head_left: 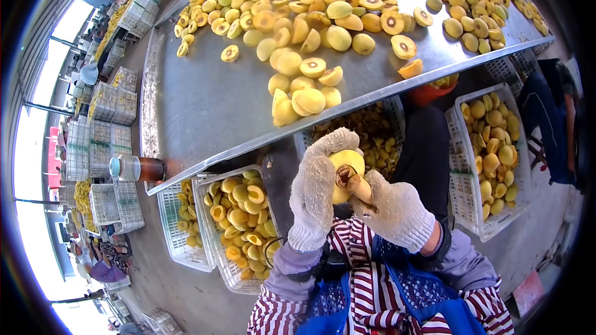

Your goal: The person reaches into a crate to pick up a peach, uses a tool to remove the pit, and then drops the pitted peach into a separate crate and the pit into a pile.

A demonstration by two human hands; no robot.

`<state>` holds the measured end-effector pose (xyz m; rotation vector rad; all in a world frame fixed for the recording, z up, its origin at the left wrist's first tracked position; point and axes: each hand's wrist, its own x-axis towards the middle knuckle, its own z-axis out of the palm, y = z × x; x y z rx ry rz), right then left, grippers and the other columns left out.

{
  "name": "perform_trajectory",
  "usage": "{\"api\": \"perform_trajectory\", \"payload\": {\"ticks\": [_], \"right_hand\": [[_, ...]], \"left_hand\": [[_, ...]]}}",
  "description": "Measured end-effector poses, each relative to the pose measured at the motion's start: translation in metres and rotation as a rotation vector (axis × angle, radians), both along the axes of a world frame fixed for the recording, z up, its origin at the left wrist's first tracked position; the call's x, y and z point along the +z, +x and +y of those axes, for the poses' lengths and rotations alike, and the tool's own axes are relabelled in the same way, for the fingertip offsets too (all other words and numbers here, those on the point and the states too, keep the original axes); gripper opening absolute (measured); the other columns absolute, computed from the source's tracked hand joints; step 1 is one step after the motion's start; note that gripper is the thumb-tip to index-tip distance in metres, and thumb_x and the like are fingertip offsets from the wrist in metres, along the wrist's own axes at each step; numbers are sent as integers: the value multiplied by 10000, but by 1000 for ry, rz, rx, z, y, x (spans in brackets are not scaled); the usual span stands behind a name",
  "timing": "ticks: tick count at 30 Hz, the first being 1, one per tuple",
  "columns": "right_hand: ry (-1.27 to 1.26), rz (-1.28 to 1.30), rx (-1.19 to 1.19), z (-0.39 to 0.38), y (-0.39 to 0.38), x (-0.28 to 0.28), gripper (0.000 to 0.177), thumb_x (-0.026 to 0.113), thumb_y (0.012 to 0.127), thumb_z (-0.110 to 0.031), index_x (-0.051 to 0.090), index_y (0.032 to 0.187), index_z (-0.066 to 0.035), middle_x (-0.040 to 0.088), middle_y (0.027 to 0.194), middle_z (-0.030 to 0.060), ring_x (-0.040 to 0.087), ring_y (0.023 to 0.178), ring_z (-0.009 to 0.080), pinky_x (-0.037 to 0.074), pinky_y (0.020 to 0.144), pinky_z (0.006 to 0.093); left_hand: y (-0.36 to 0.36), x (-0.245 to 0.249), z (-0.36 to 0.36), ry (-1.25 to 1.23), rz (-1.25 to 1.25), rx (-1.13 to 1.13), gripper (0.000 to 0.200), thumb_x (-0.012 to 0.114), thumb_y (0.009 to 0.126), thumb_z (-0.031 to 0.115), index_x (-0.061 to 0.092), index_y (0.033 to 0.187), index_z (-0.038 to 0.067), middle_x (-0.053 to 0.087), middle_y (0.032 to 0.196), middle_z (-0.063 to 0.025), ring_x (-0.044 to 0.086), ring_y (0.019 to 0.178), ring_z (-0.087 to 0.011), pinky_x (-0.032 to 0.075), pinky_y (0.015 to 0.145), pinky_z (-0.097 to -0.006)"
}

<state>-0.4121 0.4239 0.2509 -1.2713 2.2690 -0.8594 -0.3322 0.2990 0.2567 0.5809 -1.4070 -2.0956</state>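
1. The yellow fruit half (349,160) is between the two gloved hands, in front of the chest, with a dark, broken hollow showing at its middle.
2. The left hand (315,186) is curled round the fruit half from its outer side, fingers over the top.
3. The right hand (397,211) is drawn in narrow, thumb and fingers pinching a tan piece (361,190) that meets the hollow; whether this is a tool's handle or something else, I cannot tell.
4. The step in hand looks like working at the hollow. The next move seems to call for a firm left hold and a small, controlled turn of the right wrist.
5. Just beyond both hands runs the near edge of the metal table (205,117); lifting or reaching forward has to clear that lip. Cut fruit (307,99) lies close to it, ahead of the left hand.
6. Lower down, beyond the fingertips and partly under the table, a scrap crate (398,122) holds brownish bits.
7. Left of the left hand, well apart, stands a crate of fruit halves (210,235). To the right of the right hand, past a dark trouser leg (428,142), is another crate (458,176).
8. Open room is mostly above the hands and between the wrists and those side crates; forward is tightest.
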Motion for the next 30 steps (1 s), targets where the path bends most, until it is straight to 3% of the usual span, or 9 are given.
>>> {"api": "perform_trajectory", "payload": {"ticks": [7, 10, 11, 14, 16, 20, 25, 28, 30], "right_hand": [[111, -271, 104, 0, -9, 11, 381, 700, 891, -318, 566, 1108, -36, 666, 769, 168, 689, 700, 332, 540, 601, 384], [64, -479, 57, 1, -10, -3, 380, 689, 905, -308, 570, 1132, -28, 677, 783, 141, 692, 670, 253, 535, 611, 339], [57, -604, 34, 1, -11, -1, 368, 670, 908, -314, 576, 1121, -30, 680, 821, 153, 689, 717, 279, 533, 659, 357], [75, -850, -20, -1, -18, 9, 347, 637, 915, -320, 593, 1101, -31, 684, 902, 179, 682, 822, 322, 524, 760, 388], [150, -843, -14, -3, -22, 10, 344, 646, 912, -307, 602, 1107, -26, 680, 914, 181, 679, 845, 302, 516, 768, 374], [99, -1057, 59, -1, -22, 9, 359, 644, 914, -303, 595, 1115, -9, 684, 917, 128, 669, 856, 241, 517, 789, 367], [40, -1330, 105, 7, -35, 12, 304, 609, 981, -267, 548, 1170, -36, 554, 600, -3, 473, 399, 58, 352, 354, 195], [118, -1401, 22, 9, -34, 5, 295, 614, 972, -259, 545, 1136, -24, 533, 580, -5, 472, 397, 69, 366, 363, 213], [134, -1276, -48, 6, -27, 6, 280, 613, 967, -248, 545, 1128, -30, 530, 580, -5, 472, 400, 69, 364, 363, 219]], "left_hand": [[-6, 23, -32, -332, -268, -339, 353, 482, 1035, 242, 612, 1258, 1, 679, 1129, -99, 642, 1003, -157, 491, 928, -293], [-13, 19, -35, -92, -336, -389, 348, 463, 1041, 243, 627, 1225, -2, 681, 1108, -95, 649, 978, -177, 495, 926, -301], [-12, 13, -36, 171, -244, -339, 373, 478, 1031, 257, 575, 1283, -1, 639, 1203, -122, 628, 1062, -203, 481, 970, -318], [-12, -5, 4, -35, 166, 16, 439, 514, 1006, 235, 482, 1371, -7, 559, 1323, -161, 588, 1160, -243, 460, 1019, -345], [-3, -20, 7, -486, 105, 39, 512, 525, 990, 170, 394, 1437, -43, 485, 1421, -200, 558, 1215, -285, 432, 1059, -379], [0, -13, 8, -440, 24, 94, 436, 542, 992, 196, 510, 1358, -40, 549, 1364, -197, 576, 1204, -283, 453, 1028, -383], [-5, -8, 0, -945, -105, 115, 378, 591, 971, 173, 572, 1312, 10, 607, 1292, -191, 646, 1110, -317, 525, 918, -349], [-14, -2, -6, -1079, -114, 30, 348, 581, 977, 165, 584, 1303, 43, 636, 1253, -167, 652, 1107, -304, 527, 911, -356], [-21, 3, -15, -640, -262, -174, 332, 551, 1004, 222, 599, 1285, 52, 674, 1170, -117, 654, 1061, -219, 520, 876, -303]]}}
